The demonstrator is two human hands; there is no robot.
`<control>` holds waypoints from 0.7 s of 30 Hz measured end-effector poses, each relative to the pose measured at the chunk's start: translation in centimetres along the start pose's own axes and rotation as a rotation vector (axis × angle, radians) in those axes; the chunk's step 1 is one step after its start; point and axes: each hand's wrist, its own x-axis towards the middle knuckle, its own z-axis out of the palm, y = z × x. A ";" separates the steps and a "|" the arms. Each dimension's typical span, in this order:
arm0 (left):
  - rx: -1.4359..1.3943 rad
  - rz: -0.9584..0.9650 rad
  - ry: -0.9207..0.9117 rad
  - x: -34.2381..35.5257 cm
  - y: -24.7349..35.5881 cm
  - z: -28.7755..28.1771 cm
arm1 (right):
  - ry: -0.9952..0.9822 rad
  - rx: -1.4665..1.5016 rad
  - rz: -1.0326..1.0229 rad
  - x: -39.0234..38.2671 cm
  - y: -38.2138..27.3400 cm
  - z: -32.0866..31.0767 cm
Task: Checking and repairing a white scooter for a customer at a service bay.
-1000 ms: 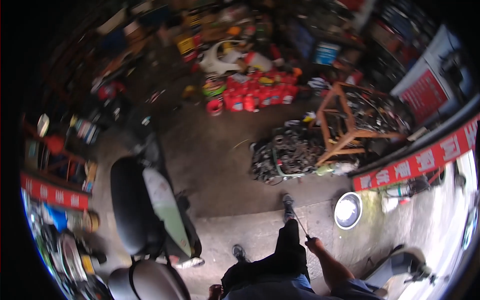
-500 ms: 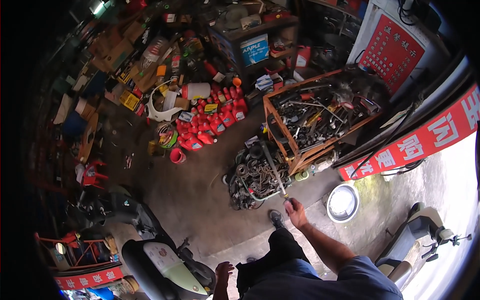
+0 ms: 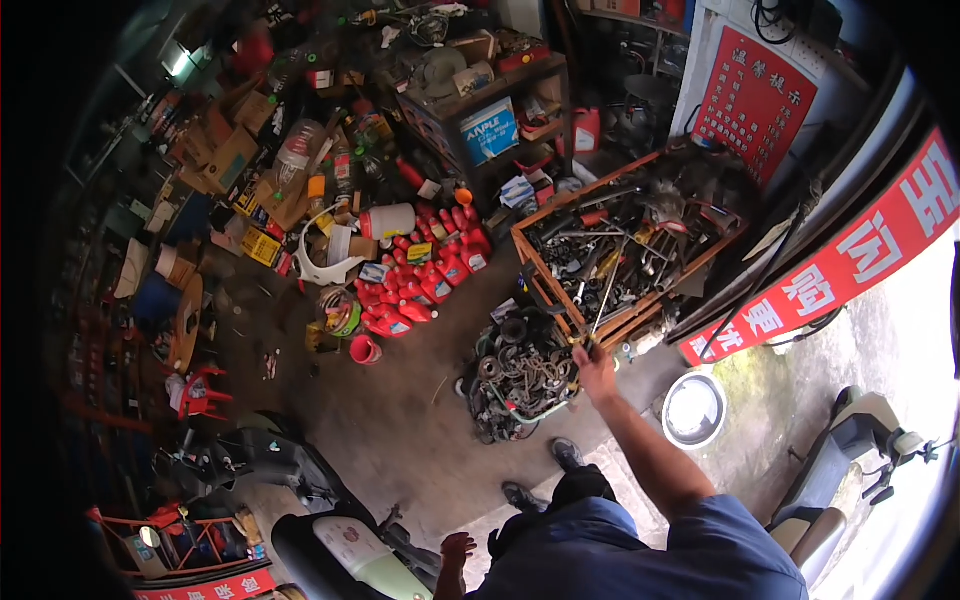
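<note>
My right hand [image 3: 596,372] is closed around the handle of a long screwdriver [image 3: 606,300]. Its thin metal shaft points away from me, over the near corner of a rusty-framed tool bench [image 3: 622,331] heaped with wrenches and other hand tools. Fingers cover most of the handle. Just left of that hand, on the floor, sits a crate piled with greasy metal parts [image 3: 515,375]. My left hand [image 3: 458,548] hangs low beside the scooter, fingers loosely apart, with nothing in it.
A scooter [image 3: 350,545] stands at the lower left, another [image 3: 835,470] at the right. A metal basin [image 3: 694,411] rests on the floor right of my arm. Red bottles [image 3: 430,270] cluster ahead, near a red bucket [image 3: 365,349]. A dark cabinet [image 3: 430,115] stands behind.
My right hand has moved forward with the screwdriver, from over the floor by the parts crate to the tool bench's near corner. The head view has shifted; my left hand stays low.
</note>
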 end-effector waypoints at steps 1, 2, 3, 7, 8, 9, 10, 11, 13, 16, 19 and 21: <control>-0.028 -0.017 0.026 0.1 0.0 -0.5 | 0.028 -0.072 -0.019 1.9 -0.3 0.2; -0.029 -0.012 0.024 0.3 0.3 -0.6 | 0.064 -0.149 -0.035 4.0 -0.3 -0.1; -0.040 -0.019 0.057 0.3 0.4 -0.7 | 0.103 -0.127 -0.056 5.6 -1.0 -0.1; -0.085 0.011 0.082 -0.3 0.9 -0.5 | 0.211 -0.232 -0.024 13.2 -0.8 -0.7; -0.093 0.011 0.096 -0.5 0.5 -0.6 | 0.228 -0.341 0.041 14.4 -1.3 -0.6; -0.090 0.002 0.045 0.6 0.6 0.2 | 0.274 -0.357 -0.050 16.9 -0.1 -2.6; -0.117 -0.030 0.075 -0.8 -1.0 -0.9 | 0.211 -0.398 0.048 15.6 -1.9 -0.2; -0.113 -0.020 0.089 -1.5 -1.2 -0.2 | 0.184 -0.423 0.091 16.6 -2.1 -0.1; -0.136 -0.042 0.065 -1.9 -1.3 0.6 | 0.160 -0.448 0.134 18.4 -1.8 -0.9; -0.124 -0.077 0.037 -1.5 -1.3 2.3 | 0.354 -0.480 -0.061 20.6 -0.2 -2.3; -0.137 -0.090 0.018 -2.3 -2.1 1.8 | 0.233 -0.483 0.079 20.5 -0.9 -1.5; -0.115 -0.100 0.018 -1.6 -1.0 2.2 | 0.275 -0.486 0.027 21.2 -0.2 -2.2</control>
